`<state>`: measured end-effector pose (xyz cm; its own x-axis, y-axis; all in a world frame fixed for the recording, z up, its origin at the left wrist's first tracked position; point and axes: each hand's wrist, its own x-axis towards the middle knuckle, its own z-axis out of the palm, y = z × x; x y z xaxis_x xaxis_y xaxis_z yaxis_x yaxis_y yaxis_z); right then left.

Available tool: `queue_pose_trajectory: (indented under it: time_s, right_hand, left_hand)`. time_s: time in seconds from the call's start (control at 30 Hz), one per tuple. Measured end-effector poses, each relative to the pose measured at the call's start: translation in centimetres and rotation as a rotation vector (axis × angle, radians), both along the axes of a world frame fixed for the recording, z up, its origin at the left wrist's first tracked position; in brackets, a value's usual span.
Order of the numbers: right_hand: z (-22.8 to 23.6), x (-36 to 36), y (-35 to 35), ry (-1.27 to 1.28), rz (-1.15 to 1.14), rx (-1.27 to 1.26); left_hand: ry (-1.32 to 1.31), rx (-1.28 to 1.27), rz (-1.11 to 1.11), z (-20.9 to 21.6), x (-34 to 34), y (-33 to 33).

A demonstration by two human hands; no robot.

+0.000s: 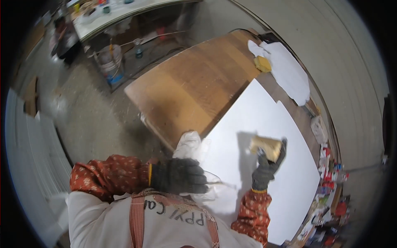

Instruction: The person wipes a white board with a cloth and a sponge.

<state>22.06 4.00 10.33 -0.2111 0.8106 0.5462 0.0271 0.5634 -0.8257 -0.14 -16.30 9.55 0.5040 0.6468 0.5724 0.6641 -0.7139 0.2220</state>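
A large white panel (231, 132) lies in front of me on the table. Above it, my right hand (263, 175), in a dark glove, is closed round a yellowish sponge-like block (266, 148), somewhat blurred, with its shadow on the panel. My left hand (178, 175), also gloved, is at the panel's near left edge, its fingers curled over a bunched white cloth (189, 145). Folds of this cloth show beyond the hand and on its right side; the palm is hidden.
The wooden tabletop (182, 91) reaches away to the left of the panel. At the back right lie another yellow block (262, 64) and a white cloth (287, 68). Clutter (326, 198) lines the right side. A bucket (111, 62) stands far left, and a person (64, 41) is beyond it.
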Motion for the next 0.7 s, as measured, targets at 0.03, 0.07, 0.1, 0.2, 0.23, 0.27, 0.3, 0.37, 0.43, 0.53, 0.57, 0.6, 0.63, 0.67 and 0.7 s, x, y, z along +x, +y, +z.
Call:
queue_pose_trajectory:
  time_s: [0.03,0.07,0.1,0.2,0.23,0.27,0.3,0.37,0.43,0.53,0.57,0.6,0.63,0.67,0.7]
  right_hand:
    - [-0.8,2.3,-0.6,-0.016,-0.146,0.066]
    - [-0.3,2.8,-2.7,0.029,-0.254,-0.005]
    - [0.2,3.1,-4.8,0.075,-0.354,-0.074]
    - [-0.7,7.1,-11.4,-0.157,-0.731,-0.080]
    - [-0.3,6.8,-13.9,-0.095,-0.762,-0.123]
    - [-1.7,9.8,-17.5,-0.068,-0.791,-0.186]
    - [-0.7,9.4,-19.8,-0.171,-0.875,-0.177]
    - [1.4,8.5,-24.1,-0.370,-1.032,-0.165]
    - [1.6,8.4,-27.5,-0.459,-1.187,-0.157]
    - [-0.2,9.1,-33.0,-0.415,-1.317,-0.217]
    - [-0.9,9.4,-35.2,-0.408,-1.341,-0.225]
    - [-1.6,9.7,-37.4,-0.433,-1.354,-0.232]
    - [-2.3,10.2,-39.2,-0.488,-1.367,-0.221]
    - [-3.0,10.9,-40.6,-0.390,-1.341,-0.249]
    - [-2.5,10.6,-39.9,-0.245,-1.293,-0.272]
  left_hand:
    - [-0.060,0.068,-0.080,-0.2,-0.7,1.5]
    - [-0.067,0.038,-0.130,-0.9,-1.8,3.3]
    - [-0.074,0.008,-0.172,-1.6,-3.0,5.6]
    - [-0.052,-0.220,-0.363,-3.2,-5.1,16.3]
    - [-0.183,-0.106,-0.364,-4.3,-5.9,20.8]
    - [-0.262,-0.028,-0.282,-5.8,-6.8,25.9]
    - [-0.297,-0.082,-0.184,-6.5,-7.6,30.3]
    - [-0.354,-0.343,0.249,-6.0,-11.4,38.5]
    - [-0.498,-0.647,0.655,-3.5,-14.2,45.8]
    - [-0.769,-0.018,0.510,-0.6,-14.4,47.9]
    - [-0.770,-0.020,0.501,-0.4,-13.8,47.6]
    - [-0.740,-0.220,0.397,-0.9,-13.2,47.0]
    - [-0.674,-0.282,0.349,-1.8,-12.8,45.8]
    - [-0.600,-0.341,0.301,-3.0,-12.3,44.8]
    - [-0.507,-0.244,0.308,-5.3,-12.7,44.4]
